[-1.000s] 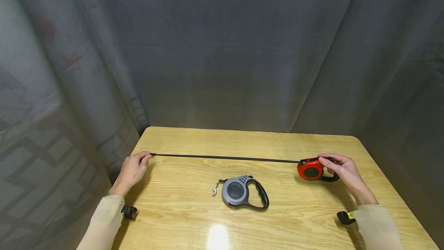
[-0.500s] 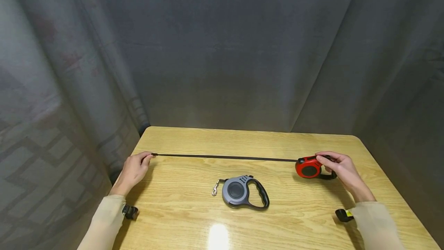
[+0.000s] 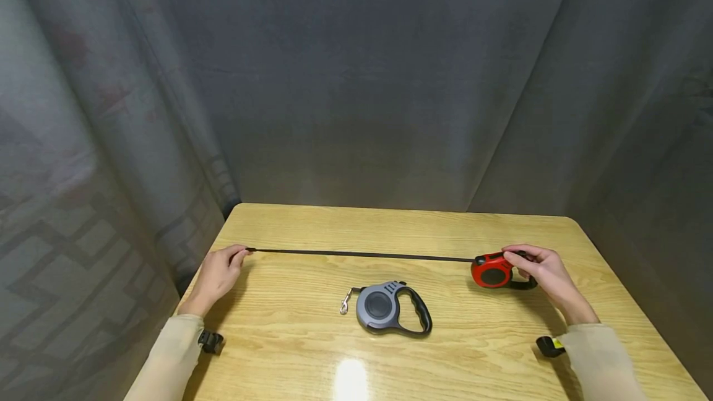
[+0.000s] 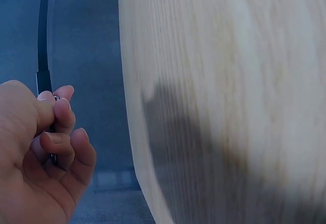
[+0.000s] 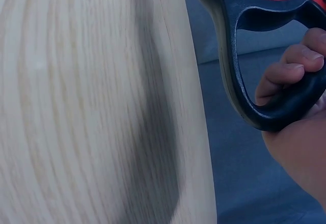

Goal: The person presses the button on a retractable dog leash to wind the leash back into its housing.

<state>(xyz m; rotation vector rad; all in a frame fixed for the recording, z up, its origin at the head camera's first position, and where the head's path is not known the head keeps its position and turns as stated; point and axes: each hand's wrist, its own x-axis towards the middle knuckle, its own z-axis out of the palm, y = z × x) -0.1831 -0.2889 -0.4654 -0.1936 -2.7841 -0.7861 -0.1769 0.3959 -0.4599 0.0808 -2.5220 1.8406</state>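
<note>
A red retractable dog leash (image 3: 492,270) with a black handle (image 5: 293,109) is held up by my right hand (image 3: 548,271), whose fingers wrap the handle in the right wrist view. Its black strap (image 3: 356,254) runs out to the left in a nearly straight line above the table. At the strap's far end my left hand (image 3: 218,274) pinches the end with thumb and fingers; a bit of metal shows between the fingers (image 4: 63,113), mostly hidden. A grey retractable leash (image 3: 379,307) with a black handle and a silver clip (image 3: 344,303) lies between the hands, nearer to me.
The wooden table (image 3: 289,351) has its far edge against a grey curtain (image 3: 356,91). More curtain (image 3: 83,172) hangs at the left and right sides. Each wrist carries a small black camera (image 3: 210,341).
My right hand and the red leash have shifted slightly left. The left hand has moved a little to the right, so the stretch of strap is shorter. The grey leash lies still.
</note>
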